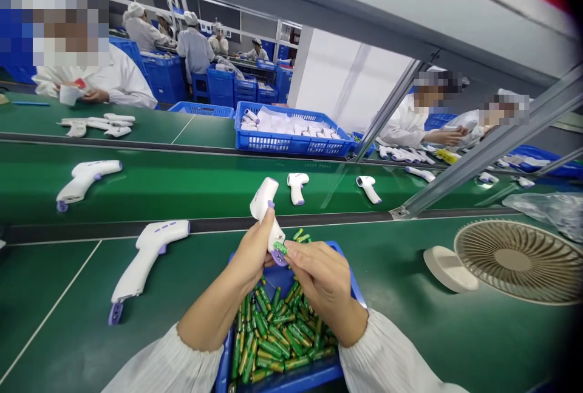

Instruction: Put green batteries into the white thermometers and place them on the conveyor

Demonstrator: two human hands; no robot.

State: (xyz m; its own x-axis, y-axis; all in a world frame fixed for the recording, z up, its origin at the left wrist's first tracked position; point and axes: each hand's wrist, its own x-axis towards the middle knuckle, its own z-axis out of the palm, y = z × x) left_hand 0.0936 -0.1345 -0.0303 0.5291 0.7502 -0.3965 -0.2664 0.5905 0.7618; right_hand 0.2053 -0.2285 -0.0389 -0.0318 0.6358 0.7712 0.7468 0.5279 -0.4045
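My left hand [253, 245] is wrapped round the handle of a white and purple infrared thermometer [264, 197], tilted with its handle end towards me. At that end a purple battery cover [279, 257] hangs open. Between the fingertips of my right hand [321, 269] is a green battery [280, 248], held at the handle's opening; how far it is in I cannot tell. Below both hands sits a blue tray [356, 283] full of loose green and gold batteries [277, 332]. Another thermometer [146, 253] lies to the left on the table, its cover hanging open.
More thermometers [297, 187] lie along the green conveyor belt [218, 177] ahead. Behind it stands a blue basket [291, 145] of thermometers. A desk fan [514, 259] is on the right, near a slanted metal post [455, 165]. Co-workers [122, 77] sit across the line.
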